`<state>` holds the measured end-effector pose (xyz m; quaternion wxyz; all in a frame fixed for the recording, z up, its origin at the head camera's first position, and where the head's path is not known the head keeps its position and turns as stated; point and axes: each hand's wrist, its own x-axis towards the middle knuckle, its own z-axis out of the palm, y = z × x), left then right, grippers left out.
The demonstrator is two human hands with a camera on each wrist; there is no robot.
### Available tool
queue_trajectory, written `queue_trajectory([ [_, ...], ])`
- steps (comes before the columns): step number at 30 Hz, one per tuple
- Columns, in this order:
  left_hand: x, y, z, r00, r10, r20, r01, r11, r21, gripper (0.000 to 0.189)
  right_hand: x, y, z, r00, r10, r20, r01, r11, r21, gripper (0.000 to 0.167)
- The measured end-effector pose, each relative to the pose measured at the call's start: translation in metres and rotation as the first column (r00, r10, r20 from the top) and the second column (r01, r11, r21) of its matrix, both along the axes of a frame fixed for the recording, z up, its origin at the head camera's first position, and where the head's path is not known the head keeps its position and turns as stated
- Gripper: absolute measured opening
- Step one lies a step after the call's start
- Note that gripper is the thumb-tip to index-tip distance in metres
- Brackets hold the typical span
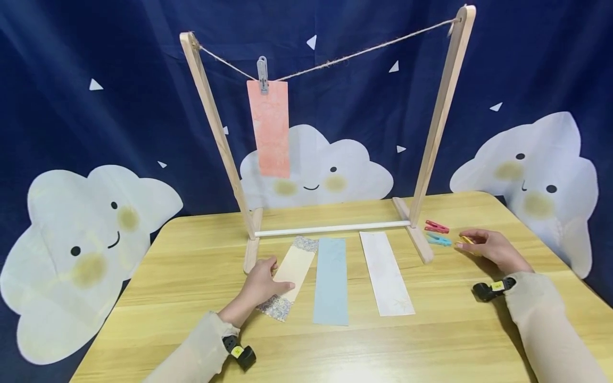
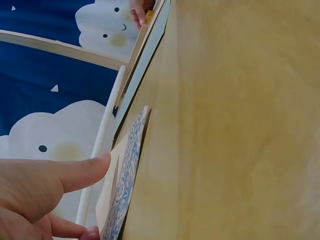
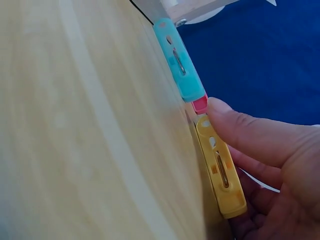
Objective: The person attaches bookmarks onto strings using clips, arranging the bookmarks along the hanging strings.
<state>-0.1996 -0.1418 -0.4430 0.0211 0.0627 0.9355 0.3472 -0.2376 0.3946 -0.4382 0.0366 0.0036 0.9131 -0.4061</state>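
My left hand (image 1: 258, 283) holds a cream paper strip (image 1: 294, 268) with blue-patterned ends on the table, thumb at one long edge and fingers at the other. From the left wrist, the patterned end (image 2: 129, 162) looks slightly bowed. On the right side, my right hand (image 1: 495, 250) pinches a yellow clothespin (image 3: 222, 175) between thumb and fingers, low over the tabletop. Close by lie a blue clothespin (image 1: 439, 240) and a red clothespin (image 1: 437, 226); the blue one mostly covers the red in the right wrist view.
A wooden stand (image 1: 442, 106) carries a twine line (image 1: 369, 51). From it hangs a coral strip (image 1: 273, 130) under a grey clothespin (image 1: 262, 74). A blue strip (image 1: 331, 282) and a white strip (image 1: 387, 274) lie on the table (image 1: 191, 250), before a cloud-print curtain (image 1: 119, 106).
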Motion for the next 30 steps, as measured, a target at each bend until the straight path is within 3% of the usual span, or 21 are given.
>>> queue_trajectory([
  [5, 0.001, 0.002, 0.001, 1.0, -0.016, -0.006, 0.016, 1.0, -0.018, 0.08, 0.0, 0.002, -0.002, 1.0, -0.008, -0.01, 0.009, 1.0, 0.017, 0.062],
  [13, -0.007, 0.0, 0.002, 0.999, -0.052, 0.002, 0.052, 0.999, -0.014, 0.069, 0.0, 0.001, -0.001, 0.999, -0.007, -0.041, 0.008, 1.0, 0.024, 0.056],
  [19, -0.01, -0.002, 0.003, 0.998, -0.031, 0.047, 0.027, 0.997, 0.072, 0.06, 0.003, 0.002, -0.001, 0.999, -0.02, -0.041, 0.021, 1.0, 0.008, 0.057],
  [25, -0.012, -0.005, 0.004, 0.997, 0.02, 0.079, -0.031, 0.991, 0.129, 0.047, 0.004, 0.009, -0.001, 0.998, -0.056, 0.01, 0.056, 0.997, -0.058, 0.065],
  [30, -0.017, -0.011, 0.005, 0.994, 0.06, 0.094, -0.082, 0.964, 0.253, 0.039, 0.002, 0.014, 0.001, 0.998, -0.04, 0.048, 0.047, 0.986, -0.161, 0.066],
])
